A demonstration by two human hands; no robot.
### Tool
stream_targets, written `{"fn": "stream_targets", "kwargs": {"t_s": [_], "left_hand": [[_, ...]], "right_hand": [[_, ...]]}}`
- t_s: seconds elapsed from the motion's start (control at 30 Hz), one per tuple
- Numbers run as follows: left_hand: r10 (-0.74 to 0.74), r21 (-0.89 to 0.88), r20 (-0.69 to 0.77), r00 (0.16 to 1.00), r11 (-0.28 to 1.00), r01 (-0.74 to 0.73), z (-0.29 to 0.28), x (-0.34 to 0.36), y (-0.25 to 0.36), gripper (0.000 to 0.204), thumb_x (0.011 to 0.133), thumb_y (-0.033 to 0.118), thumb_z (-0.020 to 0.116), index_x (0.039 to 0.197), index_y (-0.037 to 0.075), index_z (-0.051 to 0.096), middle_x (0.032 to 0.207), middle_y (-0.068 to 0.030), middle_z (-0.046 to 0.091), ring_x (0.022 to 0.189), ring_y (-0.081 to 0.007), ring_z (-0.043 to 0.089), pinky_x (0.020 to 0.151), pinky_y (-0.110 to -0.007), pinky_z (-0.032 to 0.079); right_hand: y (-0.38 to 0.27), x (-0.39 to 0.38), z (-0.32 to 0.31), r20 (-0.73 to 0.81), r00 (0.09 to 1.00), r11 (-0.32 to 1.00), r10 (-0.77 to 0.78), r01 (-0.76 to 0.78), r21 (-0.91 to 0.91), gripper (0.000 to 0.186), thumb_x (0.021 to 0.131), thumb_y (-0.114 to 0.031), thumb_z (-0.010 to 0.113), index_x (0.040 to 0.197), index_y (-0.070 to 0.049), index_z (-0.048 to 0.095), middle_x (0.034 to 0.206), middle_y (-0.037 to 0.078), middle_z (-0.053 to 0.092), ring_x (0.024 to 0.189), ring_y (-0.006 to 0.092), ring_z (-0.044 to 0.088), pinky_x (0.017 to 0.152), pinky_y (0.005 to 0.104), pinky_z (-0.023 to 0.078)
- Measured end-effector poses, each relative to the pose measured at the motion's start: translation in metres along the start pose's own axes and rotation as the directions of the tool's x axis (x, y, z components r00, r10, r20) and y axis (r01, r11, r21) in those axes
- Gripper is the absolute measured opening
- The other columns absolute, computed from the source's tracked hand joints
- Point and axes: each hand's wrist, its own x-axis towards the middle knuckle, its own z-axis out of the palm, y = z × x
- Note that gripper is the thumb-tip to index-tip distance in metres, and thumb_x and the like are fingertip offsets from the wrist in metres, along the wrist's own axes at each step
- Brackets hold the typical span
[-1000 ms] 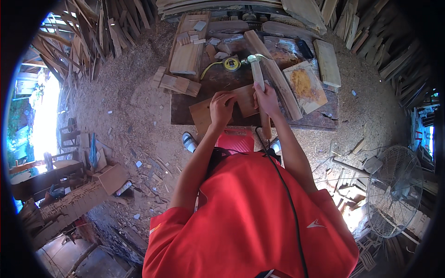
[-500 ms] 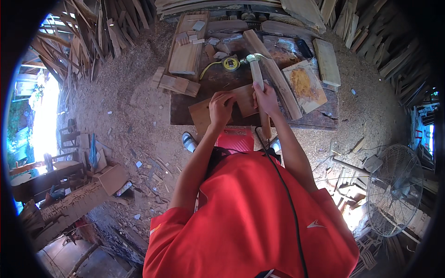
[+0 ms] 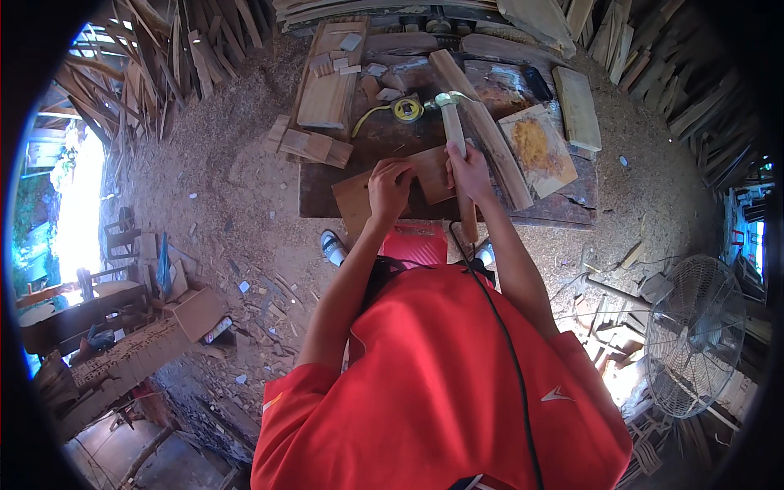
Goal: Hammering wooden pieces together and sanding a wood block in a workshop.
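My right hand (image 3: 469, 170) grips a hammer (image 3: 453, 129) by its pale wooden handle. The hammer's metal head points away from me, beside a long wooden strip (image 3: 487, 135). My left hand (image 3: 389, 188) is closed, with its fingertips pinched together over two flat brown boards. Whatever those fingers hold is too small or hidden to make out. One board (image 3: 349, 200) lies partly under my left hand; the other board (image 3: 431, 181) sits between my two hands. Just beyond them a yellow tape measure (image 3: 407, 109) rests on the dark worktable (image 3: 318, 192), its tape partly pulled out.
Wood blocks (image 3: 321, 67) sit on a thick plank (image 3: 327, 106) at the table's far left. At right lie a stained square board (image 3: 536, 151), a pale plank (image 3: 576, 106) and a black object (image 3: 535, 84). A caged fan (image 3: 694, 335) stands at lower right.
Almost nothing differs. My left hand has shifted very slightly over the boards, its fingers still pinched; the hammer stays in my right hand at nearly the same spot.
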Motion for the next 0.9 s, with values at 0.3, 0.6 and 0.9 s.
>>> {"fn": "stream_targets", "kwargs": {"t_s": [0.3,0.6,0.9], "left_hand": [[0.117,0.071,-0.020,0.993,0.991,-0.115,0.001,0.002,0.006,0.013,0.085,0.005,0.083,0.098,0.005,0.084,0.100,-0.0093,0.081,0.107,-0.0299,0.074,0.094,-0.041,0.059],[0.184,0.097,-0.022,0.983,0.979,-0.181,0.002,-0.002,0.002,0.027,0.086,0.003,0.081,0.112,0.004,0.082,0.101,-0.0073,0.080,0.104,-0.0297,0.073,0.095,-0.043,0.058],[0.029,0.064,0.018,0.999,0.997,-0.030,-0.001,-0.005,0.000,0.059,0.090,0.009,0.081,0.147,0.006,0.066,0.102,-0.0038,0.082,0.102,-0.0280,0.074,0.101,-0.043,0.056]], "right_hand": [[0.004,0.002,-0.001,0.003,1.000,1.000,-0.011,0.011,0.020,0.043,0.113,-0.044,0.063,0.108,-0.002,0.066,0.068,0.003,0.058,0.049,0.0139,0.058,0.046,0.0321,0.051],[0.005,-0.003,0.000,-0.017,0.996,0.995,-0.093,0.093,0.021,0.043,0.112,-0.043,0.065,0.099,-0.003,0.065,0.068,0.002,0.062,0.049,0.0139,0.061,0.046,0.0323,0.049],[-0.020,-0.048,-0.010,-0.057,0.971,0.953,-0.233,0.217,-0.212,0.037,0.110,-0.038,0.069,0.103,-0.001,0.066,0.070,0.008,0.067,0.054,0.0152,0.066,0.051,0.0354,0.050]]}}
